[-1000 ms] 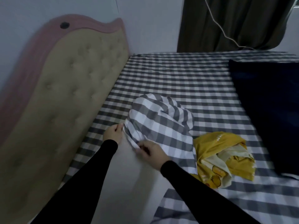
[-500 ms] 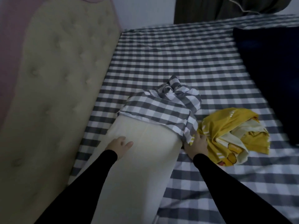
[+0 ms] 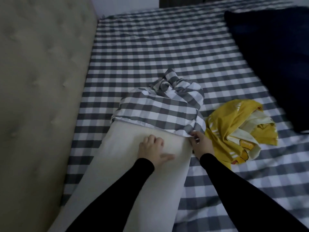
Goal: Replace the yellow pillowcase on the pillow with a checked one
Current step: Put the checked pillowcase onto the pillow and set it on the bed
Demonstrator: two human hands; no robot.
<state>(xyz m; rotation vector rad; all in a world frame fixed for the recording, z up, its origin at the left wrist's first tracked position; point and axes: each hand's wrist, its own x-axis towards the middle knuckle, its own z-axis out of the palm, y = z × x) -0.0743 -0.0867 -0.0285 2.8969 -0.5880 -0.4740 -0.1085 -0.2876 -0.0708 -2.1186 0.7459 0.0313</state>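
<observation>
While my left hand (image 3: pixel 153 150) presses flat, fingers spread, on the bare pillow (image 3: pixel 133 181), I'd have my right hand (image 3: pixel 201 144), pinched on the checked pillowcase (image 3: pixel 160 113) hem, pull it evenly toward me.

- Bed sheet (image 3: pixel 158 52): grey-and-white check, covers the whole mattress, lightly wrinkled.
- Headboard (image 3: pixel 41 97): beige, tufted with buttons, runs along the left edge of the bed, touching the mattress side.
- Dark navy blanket (image 3: pixel 274 61): lies on the sheet at the right, reaches the frame edge.
- Wall: thin pale strip at top, beside a dark vertical band; too little visible to identify.
- Light: dim, flat, no hard shadows.
</observation>
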